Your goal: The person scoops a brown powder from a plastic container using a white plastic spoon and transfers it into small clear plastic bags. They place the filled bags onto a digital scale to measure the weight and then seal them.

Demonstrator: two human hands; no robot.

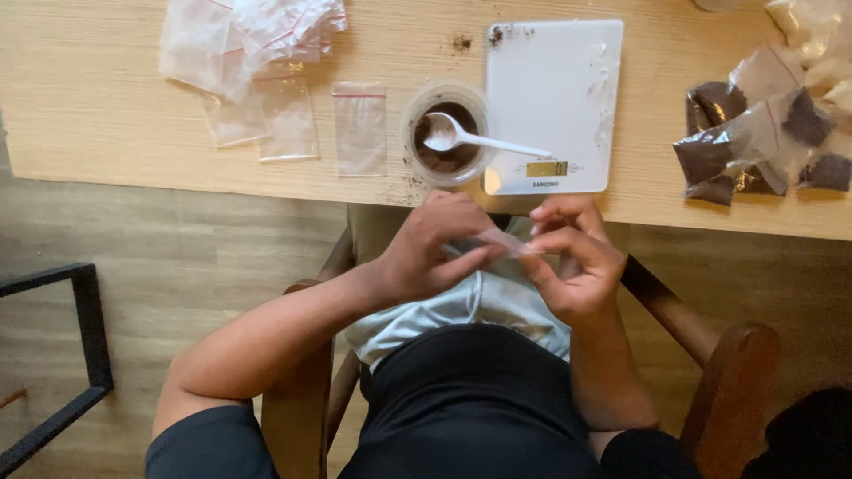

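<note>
Both hands meet over my lap, just below the table's near edge. My left hand (435, 253) and my right hand (572, 257) pinch a small clear plastic zip bag (497, 241) between their fingertips. I cannot tell whether the bag holds anything. On the table right above them stands a clear round tub (446, 133) of dark brown powder with a white plastic spoon (470, 137) resting in it. A white digital kitchen scale (555, 102) sits to the right of the tub.
Empty clear zip bags (266, 80) lie at the table's left. Several bags filled with brown powder (754, 142) are piled at the right. Powder specks dot the wooden table (89, 106). Wooden chair arms (737, 372) flank me; a black metal frame (53, 355) stands on the floor, left.
</note>
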